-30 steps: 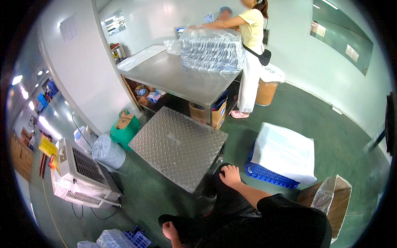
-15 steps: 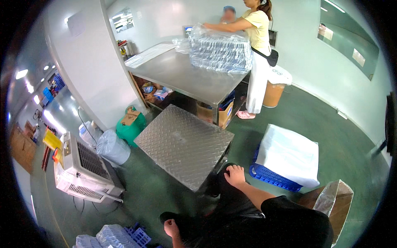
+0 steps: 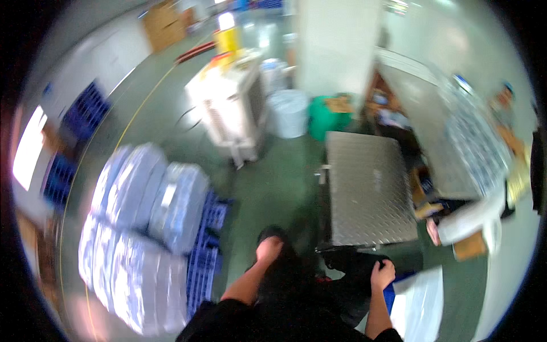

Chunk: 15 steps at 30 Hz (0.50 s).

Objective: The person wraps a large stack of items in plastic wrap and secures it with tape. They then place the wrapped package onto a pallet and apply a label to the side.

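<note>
My left hand (image 3: 269, 249) rests on my left knee, its fingers curled in, with nothing visible in them. On my other knee lies my right hand (image 3: 382, 274), thumb and fingers a little apart, holding nothing; motion blur softens both hands. Just ahead of my right leg stands a low platform with a diamond-plate metal top (image 3: 370, 191). Beside my right hand is a white sheet (image 3: 419, 305) over a blue crate (image 3: 390, 296), partly cut off by the lower edge.
Plastic-wrapped bundles (image 3: 137, 273) are stacked on a blue pallet (image 3: 205, 256) at left. Ahead stand a white air cooler (image 3: 225, 105), a grey-white bag (image 3: 288, 113) and a green bin (image 3: 327, 119). At right, a person (image 3: 515, 176) is by a steel table (image 3: 424, 108) bearing a wrapped bundle (image 3: 476, 145).
My view has swung left, bringing the wrapped stack fully into sight; the steel table and person have shifted to the right edge. Both hands are still on my knees.
</note>
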Available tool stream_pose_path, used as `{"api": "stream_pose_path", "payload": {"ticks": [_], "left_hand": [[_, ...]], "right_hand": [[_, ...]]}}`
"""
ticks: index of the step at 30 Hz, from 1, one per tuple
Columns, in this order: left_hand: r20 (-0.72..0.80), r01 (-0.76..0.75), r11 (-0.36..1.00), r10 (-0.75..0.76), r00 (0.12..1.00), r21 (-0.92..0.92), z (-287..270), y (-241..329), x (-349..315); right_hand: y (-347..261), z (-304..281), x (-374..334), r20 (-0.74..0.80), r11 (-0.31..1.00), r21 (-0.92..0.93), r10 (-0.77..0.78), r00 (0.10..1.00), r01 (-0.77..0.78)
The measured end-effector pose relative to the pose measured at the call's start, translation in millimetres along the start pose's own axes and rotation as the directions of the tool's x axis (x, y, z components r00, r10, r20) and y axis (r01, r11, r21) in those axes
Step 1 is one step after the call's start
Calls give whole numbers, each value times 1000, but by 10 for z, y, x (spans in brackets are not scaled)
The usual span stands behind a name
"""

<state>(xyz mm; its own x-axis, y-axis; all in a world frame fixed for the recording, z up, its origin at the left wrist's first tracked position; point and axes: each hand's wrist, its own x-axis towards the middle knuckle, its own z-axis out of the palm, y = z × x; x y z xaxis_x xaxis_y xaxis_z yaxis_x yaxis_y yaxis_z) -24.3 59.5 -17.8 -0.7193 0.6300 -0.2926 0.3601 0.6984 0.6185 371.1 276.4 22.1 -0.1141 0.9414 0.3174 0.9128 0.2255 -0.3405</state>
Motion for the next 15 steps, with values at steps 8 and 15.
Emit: {"api": "stream_pose_path", "payload": {"ticks": [8, 15], "left_hand": [[-126, -1, 995, -11, 992, -96, 77, -183, -217], [-133, -4, 996, -8, 991, -92, 48, -149, -186]], "right_hand": [[121, 137, -30, 132, 985, -173, -6, 991, 29], [133, 142, -39, 168, 983, -184, 10, 986, 21]]}}
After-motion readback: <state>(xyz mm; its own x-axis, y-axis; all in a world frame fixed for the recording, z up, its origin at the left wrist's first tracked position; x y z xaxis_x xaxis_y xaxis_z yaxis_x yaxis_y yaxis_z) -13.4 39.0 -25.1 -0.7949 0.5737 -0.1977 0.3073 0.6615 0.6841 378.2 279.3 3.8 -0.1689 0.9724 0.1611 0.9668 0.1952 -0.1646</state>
